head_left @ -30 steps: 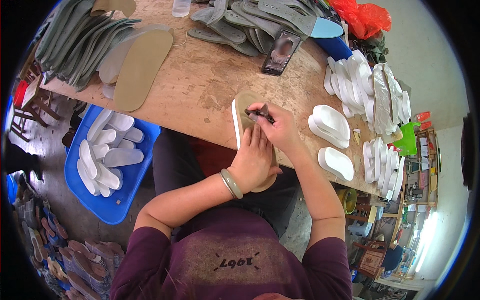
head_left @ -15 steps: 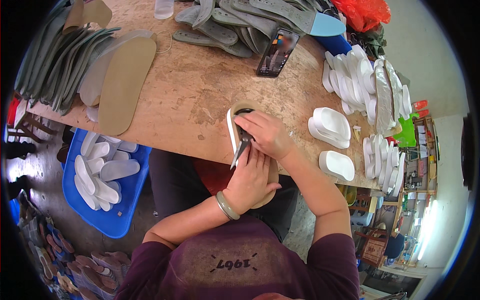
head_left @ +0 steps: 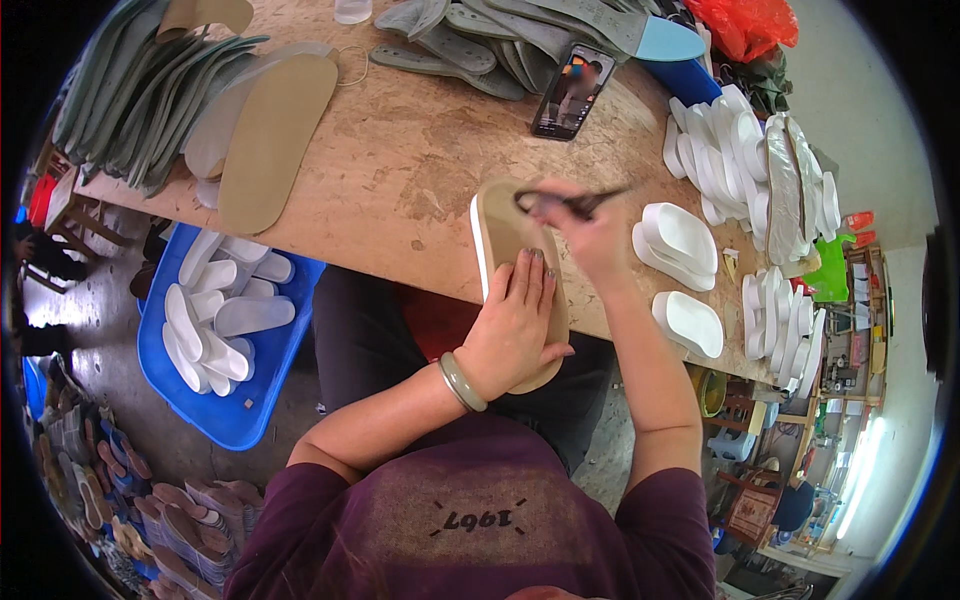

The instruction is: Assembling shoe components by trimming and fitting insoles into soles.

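We have the long tan sole with a white side edge (head_left: 508, 232) at the table's front, its far end over the scuffed brown wooden tabletop (head_left: 400, 180), its near end above our lap; we take it as the clock's centre, with twelve pointing away from us. Our left hand (head_left: 514, 322) reaches in from seven o'clock and lies flat on the sole, fingers straight and nearly together, thumb stretched toward three; a pale, smooth ring bangle (head_left: 462, 383) circles the wrist. Our right hand (head_left: 592, 237), blurred, is at one o'clock, curled round dark metal scissors (head_left: 585, 206) that point toward two; we cannot tell whether their blades are parted.

Just past three we see a single white, rounded-oval moulded piece (head_left: 688, 325), and between two and three a stacked white pair (head_left: 680, 242). Farther out at two stands a packed white row (head_left: 712, 150). Just past twelve rests a black rectangular phone (head_left: 572, 92), its screen lit, beside a heap of grey perforated insoles (head_left: 430, 58). At ten lies a flat tan sole-shaped sheet (head_left: 275, 150). Near nine, below the tabletop, a blue plastic tray (head_left: 235, 430) holds white rounded pieces (head_left: 185, 322).
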Demonstrator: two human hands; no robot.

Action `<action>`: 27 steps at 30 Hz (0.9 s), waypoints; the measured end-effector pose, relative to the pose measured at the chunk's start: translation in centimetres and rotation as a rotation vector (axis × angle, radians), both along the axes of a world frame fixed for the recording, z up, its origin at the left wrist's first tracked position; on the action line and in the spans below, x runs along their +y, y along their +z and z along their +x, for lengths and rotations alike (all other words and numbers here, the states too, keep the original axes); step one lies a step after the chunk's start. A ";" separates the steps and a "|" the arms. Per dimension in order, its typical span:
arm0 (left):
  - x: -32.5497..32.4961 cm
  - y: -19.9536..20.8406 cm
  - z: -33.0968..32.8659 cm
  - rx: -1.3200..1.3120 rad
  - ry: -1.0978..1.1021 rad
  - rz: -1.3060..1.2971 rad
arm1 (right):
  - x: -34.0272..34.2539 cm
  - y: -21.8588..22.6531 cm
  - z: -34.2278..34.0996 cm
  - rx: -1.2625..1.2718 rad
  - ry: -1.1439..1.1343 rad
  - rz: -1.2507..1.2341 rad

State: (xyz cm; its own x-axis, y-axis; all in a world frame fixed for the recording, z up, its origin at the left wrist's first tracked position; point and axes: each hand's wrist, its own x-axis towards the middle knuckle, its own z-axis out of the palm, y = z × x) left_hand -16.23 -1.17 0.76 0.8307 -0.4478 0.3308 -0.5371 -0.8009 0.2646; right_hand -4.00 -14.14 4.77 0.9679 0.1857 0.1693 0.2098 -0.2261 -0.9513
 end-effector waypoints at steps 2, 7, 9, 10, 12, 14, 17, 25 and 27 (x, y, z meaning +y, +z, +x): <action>-0.1 0.0 -0.1 0.003 -0.003 -0.022 | 0.2 -0.2 -0.8 -0.624 0.473 -0.582; 0.2 0.2 -0.4 0.030 -0.027 -0.041 | 3.6 -0.6 -0.9 -0.698 0.234 -0.676; 0.2 0.2 -0.3 0.022 -0.021 -0.026 | 3.8 -0.8 -0.7 -0.701 0.175 -0.664; 0.2 0.2 -0.3 0.066 -0.038 -0.024 | 3.8 -1.0 -0.8 -0.732 0.181 -0.689; 0.2 0.3 -0.2 0.105 -0.053 -0.021 | 3.5 -1.8 -0.7 -0.769 0.187 -0.713; 0.1 0.3 -0.1 -0.027 -0.018 0.009 | 3.4 -2.6 0.3 -0.684 -0.020 -0.467; 0.4 0.2 0.0 -0.044 -0.039 0.011 | 2.0 -1.9 2.1 -0.131 -0.185 -0.049; 8.2 3.7 5.2 0.241 -0.554 0.038 | -4.0 -0.2 -1.5 0.001 -0.218 0.182; 8.3 6.1 4.9 0.368 -0.456 0.110 | -4.7 -0.4 -2.1 -0.037 -0.194 0.164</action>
